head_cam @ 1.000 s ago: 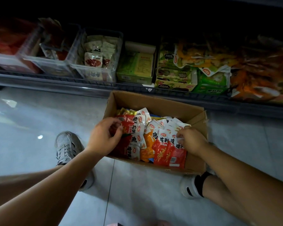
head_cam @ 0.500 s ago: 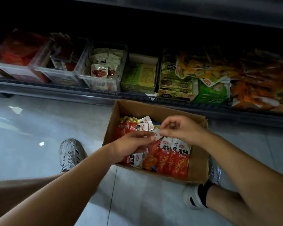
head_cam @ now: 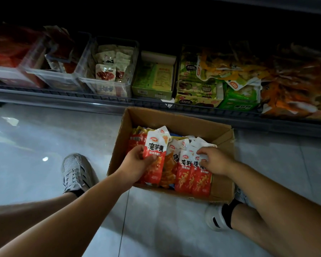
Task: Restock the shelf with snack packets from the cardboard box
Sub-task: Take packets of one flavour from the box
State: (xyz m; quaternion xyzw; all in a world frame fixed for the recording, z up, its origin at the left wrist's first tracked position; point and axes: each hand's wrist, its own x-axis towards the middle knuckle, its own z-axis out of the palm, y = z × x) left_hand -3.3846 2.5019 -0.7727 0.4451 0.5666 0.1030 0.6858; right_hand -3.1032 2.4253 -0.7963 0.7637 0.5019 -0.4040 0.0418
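An open cardboard box stands on the floor in front of a low shelf. It holds several red-and-white and orange snack packets. My left hand is shut on a small stack of red-and-white packets, held upright above the box's left side. My right hand rests on the packets at the box's right side, its fingers pinching the white top of one of them.
The shelf carries clear plastic bins with packets at left, green cartons in the middle and loose orange and green bags at right. My shoes flank the box on the pale tiled floor.
My left hand has lifted a stack of red-and-white packets upright. My right hand has dropped from above the box back onto the packets at the right.
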